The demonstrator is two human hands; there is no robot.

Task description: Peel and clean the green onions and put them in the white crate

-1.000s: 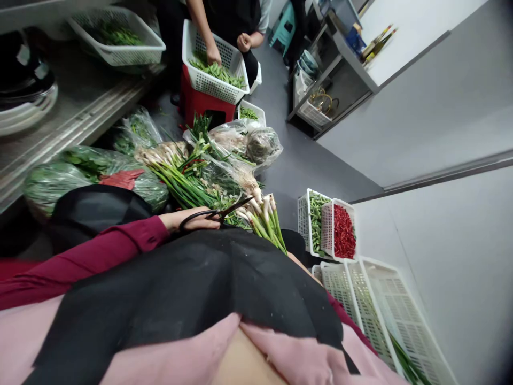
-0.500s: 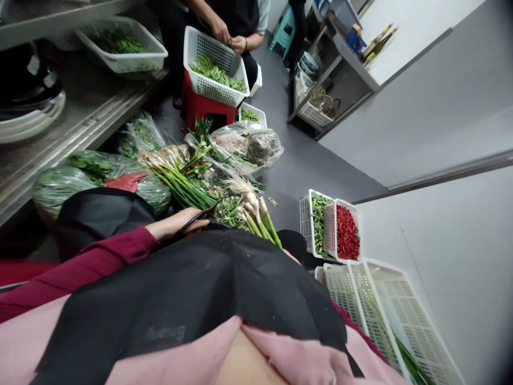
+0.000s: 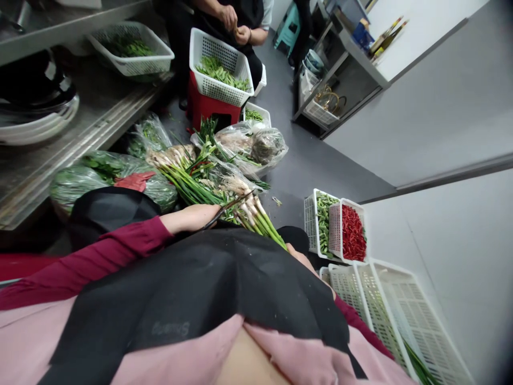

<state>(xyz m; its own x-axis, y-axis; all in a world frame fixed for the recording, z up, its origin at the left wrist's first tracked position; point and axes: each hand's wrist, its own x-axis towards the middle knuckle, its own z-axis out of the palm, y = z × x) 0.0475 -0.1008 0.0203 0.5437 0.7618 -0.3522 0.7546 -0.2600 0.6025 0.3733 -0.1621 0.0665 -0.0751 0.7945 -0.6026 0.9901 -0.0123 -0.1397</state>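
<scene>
My left hand (image 3: 194,216) is closed around dark-handled scissors (image 3: 227,207), whose blades reach across the white root ends of a bunch of spring onions (image 3: 259,218). The bunch slants over my lap, stringy roots up and away from me, green stems toward my right. At the lower stems, my right hand (image 3: 301,259) grips the bunch; the apron (image 3: 200,278) hides part of its fingers. Just beyond my left hand lies a pile of more spring onions (image 3: 182,179), with trimmed greens and roots beside it.
Plastic bags of vegetables (image 3: 256,144) lie on the floor ahead. Opposite, a person handles something small above a white basket (image 3: 222,88) on a red stool (image 3: 206,109). To my right stand baskets of green pods (image 3: 324,222) and red chillies (image 3: 352,232), plus stacked baskets (image 3: 395,299). A metal shelf (image 3: 96,115) runs along my left.
My left hand has moved right and slightly up, bringing the scissors from beside the bunch across its root ends. More of my right hand shows. The view has shifted slightly.
</scene>
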